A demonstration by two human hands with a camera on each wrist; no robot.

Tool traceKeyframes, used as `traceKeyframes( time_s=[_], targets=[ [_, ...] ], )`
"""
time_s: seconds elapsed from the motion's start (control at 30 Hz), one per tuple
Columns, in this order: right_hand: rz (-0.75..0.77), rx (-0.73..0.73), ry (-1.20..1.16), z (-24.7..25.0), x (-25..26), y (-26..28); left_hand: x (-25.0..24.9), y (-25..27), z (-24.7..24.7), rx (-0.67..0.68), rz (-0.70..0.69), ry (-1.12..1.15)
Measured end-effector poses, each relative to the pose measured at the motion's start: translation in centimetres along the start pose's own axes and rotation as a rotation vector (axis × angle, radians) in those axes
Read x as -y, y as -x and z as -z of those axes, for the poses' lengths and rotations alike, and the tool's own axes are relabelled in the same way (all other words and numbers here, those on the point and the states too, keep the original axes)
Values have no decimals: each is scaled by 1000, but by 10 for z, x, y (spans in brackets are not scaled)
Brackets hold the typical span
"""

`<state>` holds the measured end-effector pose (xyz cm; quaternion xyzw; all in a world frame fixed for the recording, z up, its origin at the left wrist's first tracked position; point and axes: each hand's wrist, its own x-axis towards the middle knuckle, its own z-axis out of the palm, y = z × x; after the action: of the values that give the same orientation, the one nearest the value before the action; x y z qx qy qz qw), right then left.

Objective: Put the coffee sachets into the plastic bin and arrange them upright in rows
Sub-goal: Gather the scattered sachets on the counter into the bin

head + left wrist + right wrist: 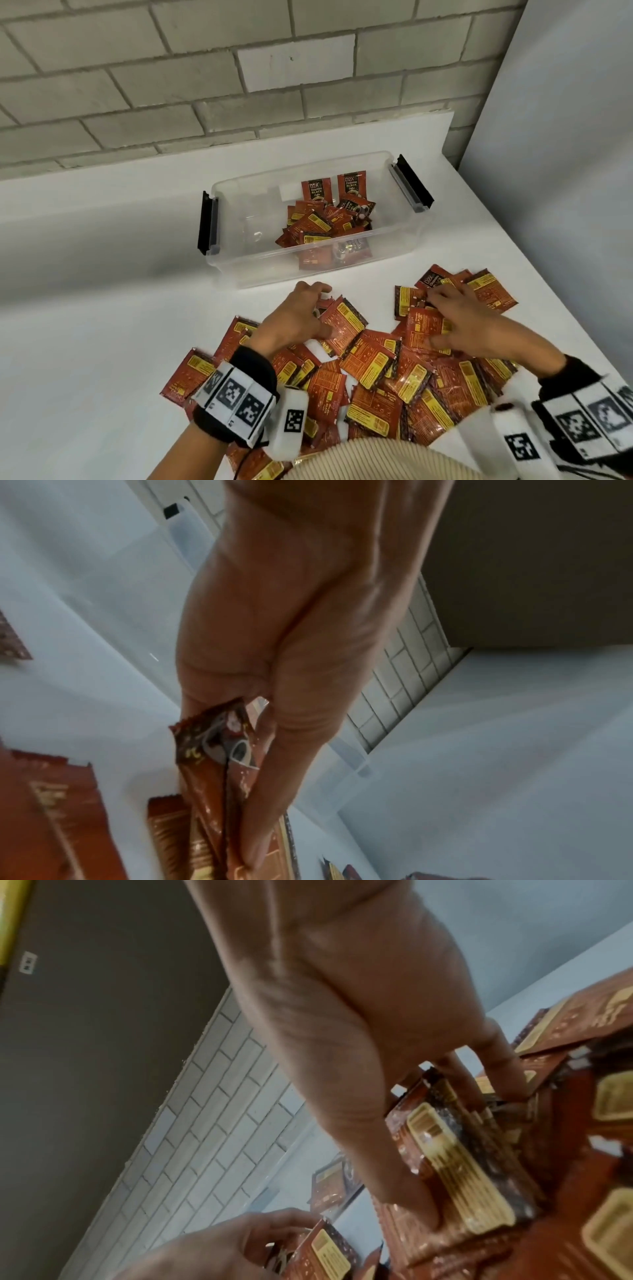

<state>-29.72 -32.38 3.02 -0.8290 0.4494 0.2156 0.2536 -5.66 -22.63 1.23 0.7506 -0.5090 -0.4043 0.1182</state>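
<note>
1 clear plastic bin [383,236] on the white table [102,335] – 2 sachets upright at its back wall, roughly 12 more tumbled. Loose coffee sachets [376,373], 30-plus, heaped before it: light, slick, crinkly – pinch edges. Left hand [298,317] pinches a few sachets [219,764]; right hand [469,318] grasps a small stack [441,1153].

Two sachets [317,191] are standing upright against the far wall of the bin [390,240], above frame centre, each showing "D2X" over "BLACK" and a smaller script word, seemingly "Coffee". A sachet [432,278] on the bench at right of centre is also showing "D2X". The yellow panels on the other sachets are carrying print too small to read.
</note>
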Motion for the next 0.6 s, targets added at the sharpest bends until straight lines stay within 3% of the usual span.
traceKeyframes(
  time_s=[0.13, 0.37, 0.6],
  targets=[
    [-31, -102, -70, -5, 3, -4, 0, -4, -7, 11, 44, -72],
    [-27, -177, -300, -4, -1, -4, -6, -3, 0, -10, 40, -2],
    [-2, -184, -672, 26, -51, 6, -19, -3, 24, -93, -45, 136]
  ],
)
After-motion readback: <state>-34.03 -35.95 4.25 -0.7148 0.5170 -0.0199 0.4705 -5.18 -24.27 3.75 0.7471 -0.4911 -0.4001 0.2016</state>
